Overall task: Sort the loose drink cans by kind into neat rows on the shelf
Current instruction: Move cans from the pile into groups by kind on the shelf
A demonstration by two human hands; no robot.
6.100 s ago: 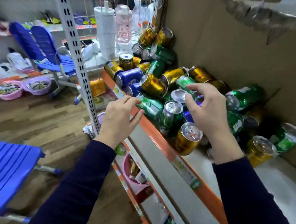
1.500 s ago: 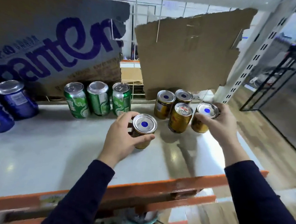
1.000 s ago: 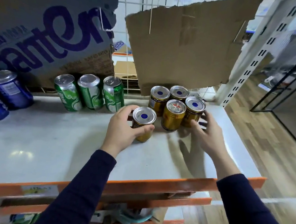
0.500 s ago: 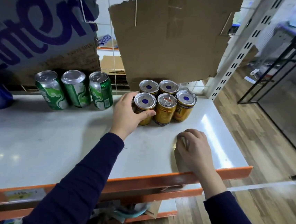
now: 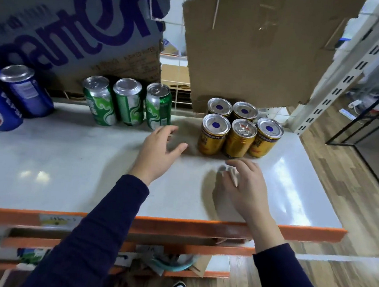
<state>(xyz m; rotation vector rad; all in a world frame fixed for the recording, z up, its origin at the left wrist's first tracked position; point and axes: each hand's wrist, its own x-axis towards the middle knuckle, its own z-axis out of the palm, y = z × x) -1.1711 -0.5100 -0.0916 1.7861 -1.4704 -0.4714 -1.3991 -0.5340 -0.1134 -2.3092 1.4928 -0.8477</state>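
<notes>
Five gold cans [image 5: 239, 140]: stood upright in a tight block at the right rear of the shelf [image 5: 65, 168], two behind and three in front, sides touching.
Three green cans [image 5: 127, 102]: stood upright in one close row left of the gold block, with a gap between the two kinds.
Blue cans [image 5: 24, 91]: stood at the far left rear, well apart from the green row, partly cut off by the frame edge.
Shelf surface: a white board with an orange front lip; all the cans stood along its back.
Left hand [image 5: 157, 152]: hovered over the board just left of the front-left gold can, apart from it, fingers spread and relaxed, gripping nothing.
Right hand [image 5: 246, 190]: sat low over the board in front of the gold block, apart from the cans, fingers loosely bent and parted, the tips blurred.
Sleeves [image 5: 97, 227]: dark blue, reaching both wrists.
Torn cardboard [image 5: 258, 48]: hung on a wire grid [image 5: 177, 91] directly behind the gold cans.
Printed cardboard [image 5: 75, 23]: bore large purple letters and stood behind the green and blue cans.
Upright post [image 5: 335, 88]: white and slotted, at the right rear corner.
Lower shelf [image 5: 197, 248]: orange-edged, just beneath.
Wooden floor [image 5: 341, 188]: lay to the right.
</notes>
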